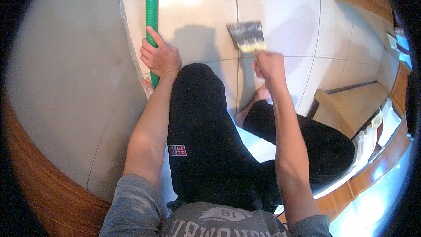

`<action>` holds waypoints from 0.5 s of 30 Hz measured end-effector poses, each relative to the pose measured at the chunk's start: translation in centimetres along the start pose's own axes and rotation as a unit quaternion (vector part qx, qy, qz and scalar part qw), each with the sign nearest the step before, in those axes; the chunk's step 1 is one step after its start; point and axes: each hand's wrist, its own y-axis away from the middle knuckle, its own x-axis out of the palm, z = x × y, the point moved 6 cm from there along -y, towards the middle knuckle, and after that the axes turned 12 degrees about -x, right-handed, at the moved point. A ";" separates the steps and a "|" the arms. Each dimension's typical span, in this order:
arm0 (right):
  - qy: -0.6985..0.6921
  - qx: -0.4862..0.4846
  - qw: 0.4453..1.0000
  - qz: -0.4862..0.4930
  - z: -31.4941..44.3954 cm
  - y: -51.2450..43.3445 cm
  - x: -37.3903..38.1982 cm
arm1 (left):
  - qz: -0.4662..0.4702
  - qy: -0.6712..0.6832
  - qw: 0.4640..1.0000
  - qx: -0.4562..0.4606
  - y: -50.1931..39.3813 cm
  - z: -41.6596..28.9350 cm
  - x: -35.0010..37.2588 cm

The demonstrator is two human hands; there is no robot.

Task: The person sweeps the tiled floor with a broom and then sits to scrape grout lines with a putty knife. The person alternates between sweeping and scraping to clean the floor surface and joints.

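A green corrugated hose point(152, 6) lies along the foot of the grey wall at the upper left. My left hand point(160, 54) rests on it with the fingers curled round it and the index finger stretched along it. My right hand point(271, 65) grips the handle of a wide scraper point(247, 34), its dark blade smeared with pale matter and its neck yellowish. Motion blurs the scraper, held over the tiled floor point(204, 13) near a grout line; whether the blade touches the tiles I cannot tell.
The grey wall point(72, 56) runs close along the left, its lower edge rough. My knees and a bare foot are below the hands. Wooden pieces point(352, 105) stand at the right, beside white cloth-like items point(368, 141). Reddish debris point(147, 83) lies near the hose's lower end.
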 end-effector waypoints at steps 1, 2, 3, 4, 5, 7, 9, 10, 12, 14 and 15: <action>0.010 0.024 1.000 0.000 -0.7 0.7 -0.4 | 0.004 -0.002 1.000 0.000 0.2 -0.1 -0.1; 0.001 0.009 1.000 0.004 -0.6 0.6 -0.6 | 0.009 -0.004 1.000 0.000 0.3 -0.1 -0.2; 0.009 -0.006 1.000 0.017 -0.4 0.5 -0.3 | 0.003 -0.006 1.000 0.003 0.6 0.2 -0.4; 0.015 -0.025 0.999 0.027 0.3 -0.9 0.2 | -0.006 -0.004 1.000 0.006 0.3 0.0 -0.1; 0.022 -0.044 0.998 0.036 1.0 -2.0 0.6 | -0.015 -0.002 1.000 0.008 0.3 -0.1 0.1; -0.002 -0.065 0.998 0.022 2.6 -2.6 1.3 | -0.013 -0.008 1.000 0.004 0.6 0.2 0.4; -0.023 -0.090 0.996 0.011 3.0 -2.3 0.4 | -0.014 -0.006 1.000 0.007 0.4 0.1 0.7; 0.014 -0.112 0.994 0.000 3.4 -1.5 -1.1 | -0.014 -0.005 1.000 0.010 0.5 0.2 0.6; 0.057 -0.242 0.968 -0.041 4.5 -0.3 -5.6 | -0.012 0.001 1.000 0.012 0.6 0.1 0.3; 0.293 -0.322 0.894 -0.111 6.9 1.1 -9.4 | -0.016 0.011 1.000 0.008 0.4 0.4 0.1; 0.353 -0.352 0.860 -0.115 8.1 1.9 -9.9 | -0.018 0.014 1.000 0.007 0.5 0.4 0.2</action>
